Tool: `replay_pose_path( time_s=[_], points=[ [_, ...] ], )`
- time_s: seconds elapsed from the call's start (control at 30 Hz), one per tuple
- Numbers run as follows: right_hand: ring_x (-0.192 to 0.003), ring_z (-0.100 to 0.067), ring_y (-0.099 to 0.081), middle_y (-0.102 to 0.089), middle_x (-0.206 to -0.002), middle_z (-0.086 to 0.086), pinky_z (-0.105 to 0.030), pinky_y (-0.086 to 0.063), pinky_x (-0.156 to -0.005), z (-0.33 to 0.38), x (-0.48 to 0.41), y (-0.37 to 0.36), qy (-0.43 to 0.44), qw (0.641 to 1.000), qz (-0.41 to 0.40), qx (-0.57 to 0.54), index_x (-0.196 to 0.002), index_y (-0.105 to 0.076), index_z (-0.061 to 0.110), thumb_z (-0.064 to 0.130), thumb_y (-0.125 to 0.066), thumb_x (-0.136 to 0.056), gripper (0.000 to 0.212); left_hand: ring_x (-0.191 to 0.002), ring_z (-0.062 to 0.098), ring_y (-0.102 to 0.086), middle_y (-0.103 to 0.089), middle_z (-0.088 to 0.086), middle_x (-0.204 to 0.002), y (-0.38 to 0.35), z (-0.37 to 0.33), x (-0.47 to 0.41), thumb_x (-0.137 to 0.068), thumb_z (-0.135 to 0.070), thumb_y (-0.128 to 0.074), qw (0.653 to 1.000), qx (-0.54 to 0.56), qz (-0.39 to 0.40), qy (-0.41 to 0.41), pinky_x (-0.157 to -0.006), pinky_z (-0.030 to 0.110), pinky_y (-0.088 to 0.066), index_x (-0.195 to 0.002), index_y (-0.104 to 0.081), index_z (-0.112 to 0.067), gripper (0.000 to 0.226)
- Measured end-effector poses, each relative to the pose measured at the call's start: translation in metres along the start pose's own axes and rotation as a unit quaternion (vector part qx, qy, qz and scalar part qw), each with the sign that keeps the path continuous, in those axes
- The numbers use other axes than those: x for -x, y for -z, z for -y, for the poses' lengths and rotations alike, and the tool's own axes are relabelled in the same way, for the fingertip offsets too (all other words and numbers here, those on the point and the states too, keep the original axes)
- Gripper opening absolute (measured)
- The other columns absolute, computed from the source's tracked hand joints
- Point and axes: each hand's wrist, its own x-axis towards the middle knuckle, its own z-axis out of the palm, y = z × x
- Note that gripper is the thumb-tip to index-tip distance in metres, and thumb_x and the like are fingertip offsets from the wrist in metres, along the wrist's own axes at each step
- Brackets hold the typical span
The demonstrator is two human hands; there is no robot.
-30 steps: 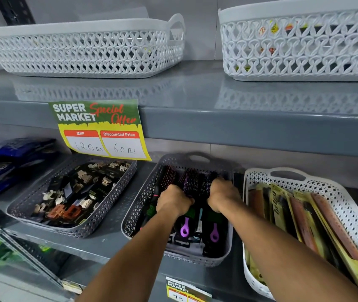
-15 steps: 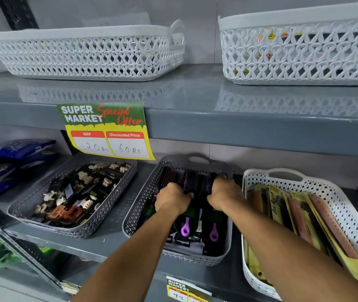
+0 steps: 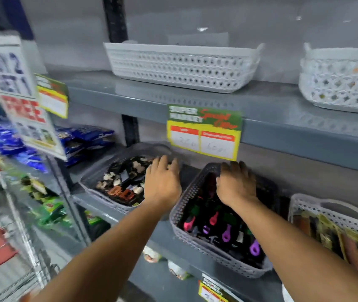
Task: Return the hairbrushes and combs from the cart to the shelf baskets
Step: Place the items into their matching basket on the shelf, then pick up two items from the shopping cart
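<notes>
Several hairbrushes [image 3: 224, 227], with pink, purple and green handles, lie in the dark grey basket [image 3: 208, 250] on the middle shelf; this lot reads as delivered. Position: below and just nearer the person than the right hand's fingers [image 3: 238, 168]. Long axis: front to back of the basket, bristle heads toward the wall, handle loops toward the person.

Right hand [image 3: 236, 186]: flat, fingers spread, empty, over the basket's far end; contact with the brushes cannot be told.

Left hand [image 3: 162, 184]: flat, fingers loosely extended, empty, over the gap beside a grey basket of hair clips [image 3: 121, 184].

White basket [image 3: 335, 219] at right holds packaged combs [image 3: 330, 238], lying roughly front to back.

Outstanding: whatever remains in the wire cart [image 3: 5, 225] at left; image blurred, so brushes or combs there cannot be confirmed. Judged partway or later.
</notes>
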Motion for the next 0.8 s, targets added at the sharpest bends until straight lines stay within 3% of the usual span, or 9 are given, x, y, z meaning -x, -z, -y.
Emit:
replay_pose_path(
  time_s=[0.13, 0.3, 0.67, 0.8],
  points=[
    [-0.134, -0.036, -0.031, -0.041, -0.144, -0.011, -0.053, -0.026, -0.108, 0.063, -0.009, 0.003, 0.072, 0.997, -0.026, -0.007, -0.134, -0.044, 0.015, 0.033, -0.052, -0.090, 0.049, -0.152, 0.035, -0.009, -0.017, 0.017, -0.164, 0.035, 0.064, 0.015, -0.096, -0.023, -0.032, 0.998, -0.050, -0.020, 0.045, -0.121, 0.048, -0.013, -0.153, -0.025, -0.016, 0.058],
    [-0.143, -0.032, -0.014, -0.028, -0.153, -0.012, -0.054, -0.019, -0.112, 0.156, -0.001, 0.008, 0.166, 0.985, -0.039, -0.034, -0.141, -0.034, 0.012, 0.034, -0.048, -0.093, 0.055, -0.153, 0.034, -0.001, -0.008, 0.015, -0.166, 0.083, 0.147, 0.056, -0.095, -0.023, -0.037, 0.987, -0.065, -0.042, 0.141, -0.121, 0.048, -0.009, -0.155, -0.016, -0.017, 0.064],
    [-0.146, -0.028, 0.004, -0.003, -0.161, -0.007, -0.052, -0.007, -0.117, 0.367, 0.084, 0.007, 0.351, 0.930, 0.045, -0.093, -0.150, -0.016, 0.015, 0.040, -0.033, -0.100, 0.059, -0.148, 0.040, -0.019, -0.023, 0.023, -0.160, 0.166, 0.315, 0.202, -0.087, -0.013, -0.041, 0.928, -0.137, -0.071, 0.340, -0.119, 0.050, -0.023, -0.151, -0.027, -0.014, 0.066],
    [-0.146, -0.029, 0.003, -0.006, -0.161, -0.010, -0.051, -0.005, -0.117, 0.425, 0.122, -0.010, 0.387, 0.914, 0.077, -0.096, -0.149, -0.018, 0.014, 0.038, -0.039, -0.098, 0.060, -0.125, 0.041, -0.046, -0.045, 0.022, -0.142, 0.167, 0.363, 0.250, -0.087, -0.008, -0.043, 0.899, -0.114, -0.070, 0.417, -0.100, 0.047, -0.044, -0.145, -0.037, -0.014, 0.059]
  ],
)
